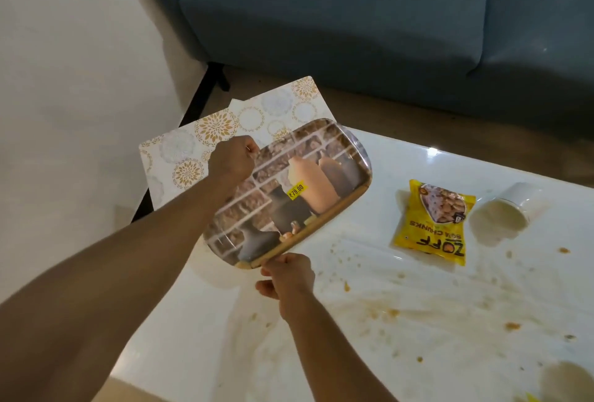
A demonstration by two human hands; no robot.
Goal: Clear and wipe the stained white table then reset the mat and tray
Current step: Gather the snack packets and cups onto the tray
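A printed tray [308, 183] with a vase picture and a yellow price sticker is tilted in the air above the left end of the white table [369, 321]. My left hand [233, 160] grips its far left rim together with a white mat [199, 144] patterned with gold flowers, which sticks out behind the tray. My right hand [289, 276] holds the tray's near rim from below. Brown and orange stains and crumbs cover the table surface.
A yellow soya chunks packet [432, 224] lies on the table beside a tipped white cup [504, 212] with spilled milky liquid. Another pale spill [565, 382] sits at the near right corner. A blue sofa [353, 15] stands behind the table, and bare floor lies to the left.
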